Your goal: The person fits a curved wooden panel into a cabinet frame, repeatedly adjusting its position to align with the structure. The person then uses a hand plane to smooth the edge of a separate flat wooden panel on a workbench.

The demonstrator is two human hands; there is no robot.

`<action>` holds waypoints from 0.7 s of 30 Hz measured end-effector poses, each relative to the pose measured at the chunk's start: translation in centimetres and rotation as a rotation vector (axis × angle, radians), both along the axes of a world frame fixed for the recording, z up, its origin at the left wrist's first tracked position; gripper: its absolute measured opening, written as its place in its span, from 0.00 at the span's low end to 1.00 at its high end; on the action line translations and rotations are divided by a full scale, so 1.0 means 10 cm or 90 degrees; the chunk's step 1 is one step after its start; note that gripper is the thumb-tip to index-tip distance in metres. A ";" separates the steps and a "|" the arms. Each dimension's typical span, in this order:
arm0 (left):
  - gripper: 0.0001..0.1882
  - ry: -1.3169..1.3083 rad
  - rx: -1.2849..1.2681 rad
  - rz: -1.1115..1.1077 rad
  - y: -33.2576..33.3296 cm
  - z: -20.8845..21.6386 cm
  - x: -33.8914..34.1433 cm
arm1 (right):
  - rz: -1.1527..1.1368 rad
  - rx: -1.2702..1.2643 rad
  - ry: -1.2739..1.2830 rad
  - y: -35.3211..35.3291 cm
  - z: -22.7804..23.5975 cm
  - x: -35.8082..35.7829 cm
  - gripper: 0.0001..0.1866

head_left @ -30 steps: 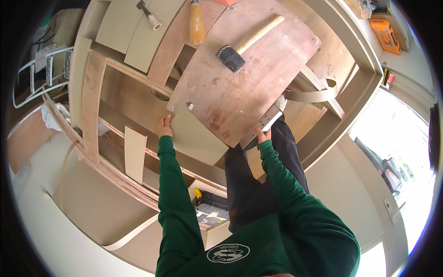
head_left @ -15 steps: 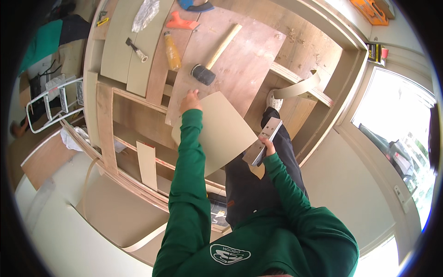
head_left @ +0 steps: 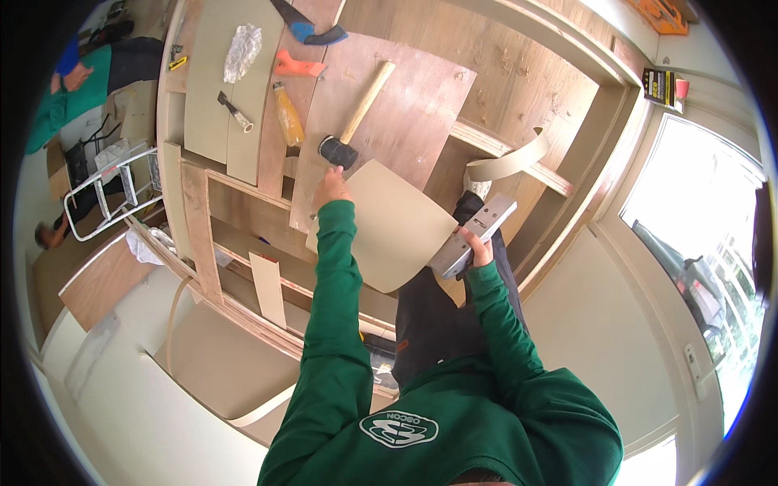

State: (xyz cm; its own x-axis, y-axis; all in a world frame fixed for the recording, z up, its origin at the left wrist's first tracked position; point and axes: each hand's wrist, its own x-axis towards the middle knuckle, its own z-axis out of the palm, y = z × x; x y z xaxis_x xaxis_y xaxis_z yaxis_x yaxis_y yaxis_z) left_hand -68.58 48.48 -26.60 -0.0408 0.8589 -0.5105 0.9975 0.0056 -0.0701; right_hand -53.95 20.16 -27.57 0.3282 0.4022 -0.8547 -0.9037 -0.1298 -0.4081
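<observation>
A flat beige panel (head_left: 385, 227) with one curved edge lies tilted in front of me, over the wooden framework. My left hand (head_left: 332, 188) is closed on its far left edge, just below the mallet's head. At the panel's right edge, my right hand (head_left: 476, 245) grips a flat, silvery metal hand tool (head_left: 492, 217) with dark holes in its face; its exact kind is unclear. The tool is against or very close to the panel's edge. A mallet (head_left: 339, 151) with a black head and wooden handle rests on a board beyond my left hand.
An amber bottle (head_left: 288, 113), orange scraper-like tool (head_left: 298, 65), blue-handled saw (head_left: 312, 32), brush (head_left: 235, 112) and crumpled plastic (head_left: 242, 53) lie on the boards. A curled beige strip (head_left: 515, 160) stands near my foot. Another person (head_left: 89, 85) and a stepladder (head_left: 113, 193) are at left.
The metal tool and my right hand have moved slightly up and right along the panel's edge. My left hand keeps its grip. The whole view has shifted a little.
</observation>
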 end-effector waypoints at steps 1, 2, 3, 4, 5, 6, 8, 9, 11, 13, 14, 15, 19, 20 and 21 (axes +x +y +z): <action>0.22 0.016 -0.003 -0.008 -0.01 0.11 0.04 | 0.065 -0.006 -0.047 0.07 0.04 0.13 0.18; 0.22 0.032 0.004 -0.023 -0.02 0.19 0.08 | 0.136 -0.068 -0.084 0.14 0.07 0.24 0.19; 0.23 0.033 0.012 -0.017 0.01 0.24 0.14 | 0.139 -0.015 -0.141 0.21 0.10 0.33 0.20; 0.23 0.033 0.032 -0.017 0.06 0.28 0.20 | 0.150 -0.017 -0.189 0.29 0.10 0.41 0.20; 0.24 0.034 0.049 -0.017 0.10 0.30 0.25 | 0.167 -0.018 -0.232 0.36 0.11 0.50 0.21; 0.24 -0.017 0.096 -0.019 0.18 0.28 0.34 | 0.189 -0.009 -0.247 0.44 0.09 0.61 0.22; 0.26 -0.106 0.178 -0.015 0.44 0.15 0.57 | 0.219 -0.014 -0.313 0.65 0.02 0.81 0.30; 0.27 -0.150 0.188 0.000 0.55 0.07 0.70 | 0.225 0.014 -0.361 0.79 -0.05 0.94 0.34; 0.28 -0.218 0.211 -0.052 0.67 -0.10 0.92 | 0.341 -0.159 -0.464 1.12 -0.20 1.14 0.42; 0.30 -0.295 0.287 -0.195 0.72 -0.28 1.07 | 0.342 -0.130 -0.459 1.38 -0.29 1.35 0.45; 0.30 -0.290 0.272 -0.185 0.75 -0.37 1.12 | 0.346 -0.186 -0.489 1.49 -0.31 1.40 0.43; 0.31 -0.292 0.274 -0.184 0.75 -0.46 1.16 | 0.385 -0.228 -0.507 1.57 -0.32 1.46 0.42; 0.33 -0.318 0.214 -0.151 0.90 -0.82 1.34 | 0.472 -0.308 -0.550 1.79 -0.31 1.67 0.42; 0.33 -0.326 0.207 -0.150 0.91 -0.89 1.38 | 0.458 -0.320 -0.572 1.82 -0.32 1.71 0.38; 0.34 -0.327 0.186 -0.142 0.91 -0.96 1.44 | 0.447 -0.335 -0.587 1.84 -0.33 1.74 0.33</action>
